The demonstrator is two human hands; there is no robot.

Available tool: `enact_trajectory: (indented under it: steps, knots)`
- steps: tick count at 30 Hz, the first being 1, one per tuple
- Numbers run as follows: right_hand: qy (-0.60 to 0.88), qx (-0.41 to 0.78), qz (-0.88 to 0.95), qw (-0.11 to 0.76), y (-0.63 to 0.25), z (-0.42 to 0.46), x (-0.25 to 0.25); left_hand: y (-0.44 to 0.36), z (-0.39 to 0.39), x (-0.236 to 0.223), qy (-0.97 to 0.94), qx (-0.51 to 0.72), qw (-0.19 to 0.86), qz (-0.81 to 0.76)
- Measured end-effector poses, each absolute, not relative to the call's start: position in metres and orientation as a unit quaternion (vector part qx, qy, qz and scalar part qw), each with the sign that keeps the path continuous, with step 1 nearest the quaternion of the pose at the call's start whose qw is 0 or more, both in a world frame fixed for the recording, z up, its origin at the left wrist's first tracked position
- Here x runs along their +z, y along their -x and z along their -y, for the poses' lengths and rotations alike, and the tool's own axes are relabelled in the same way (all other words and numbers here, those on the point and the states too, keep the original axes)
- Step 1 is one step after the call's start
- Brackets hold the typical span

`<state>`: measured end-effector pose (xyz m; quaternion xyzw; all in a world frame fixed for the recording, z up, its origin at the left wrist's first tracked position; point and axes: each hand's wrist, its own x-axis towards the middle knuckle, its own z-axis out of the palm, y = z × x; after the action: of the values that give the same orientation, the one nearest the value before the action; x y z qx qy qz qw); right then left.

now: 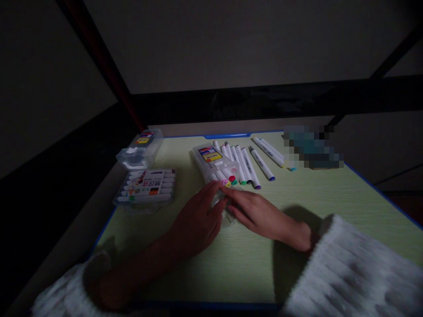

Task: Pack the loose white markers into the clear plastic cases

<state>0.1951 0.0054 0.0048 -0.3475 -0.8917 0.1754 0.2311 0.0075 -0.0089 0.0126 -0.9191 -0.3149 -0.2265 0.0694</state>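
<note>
A clear plastic marker case (201, 165) with a yellow, blue and red label lies mid-table, its open end toward me. White markers with pink, red, green and yellow ends stick out of that end. My left hand (201, 215) is closed at the case's near left corner, fingertips against the marker ends. From the other side my right hand (259, 211) reaches in, its fingers pinched beside the yellow-ended marker (228, 185). The two hands' fingertips nearly meet. Under them shows the case's clear flap (228, 219), partly covered by my fingers.
Several loose white markers (246, 165) lie right of the case, with more (269, 149) farther back. At the left are a filled marker box (145, 187) and another clear case (142, 149). A blurred-out object (312, 149) sits at the table's back right. The table (244, 273) has blue edges.
</note>
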Motion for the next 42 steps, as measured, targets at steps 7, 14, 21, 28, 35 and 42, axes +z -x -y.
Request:
enact_trajectory:
  steps: [7,14,21,28,35,42]
  knots:
    - [0.335,0.143,0.9,0.238,-0.197,-0.006,0.003,-0.009,0.01,0.014,0.922,-0.228,0.063,0.308]
    - [0.335,0.114,0.906,0.231,-0.197,-0.006,0.002,-0.008,0.01,0.013,0.918,-0.24,0.064,0.308]
    - [0.288,0.054,0.926,0.238,-0.197,-0.007,0.004,-0.007,0.011,0.011,0.921,-0.272,0.083,0.266]
    - [0.258,-0.015,0.928,0.267,-0.201,-0.007,0.01,-0.005,0.013,0.013,0.906,-0.325,0.104,0.249]
    - [0.257,-0.069,0.924,0.273,-0.204,-0.007,0.016,-0.003,0.01,0.012,0.929,-0.289,0.08,0.216]
    - [0.262,-0.093,0.921,0.274,-0.208,-0.009,0.017,-0.001,0.008,0.008,0.961,-0.21,0.08,0.162]
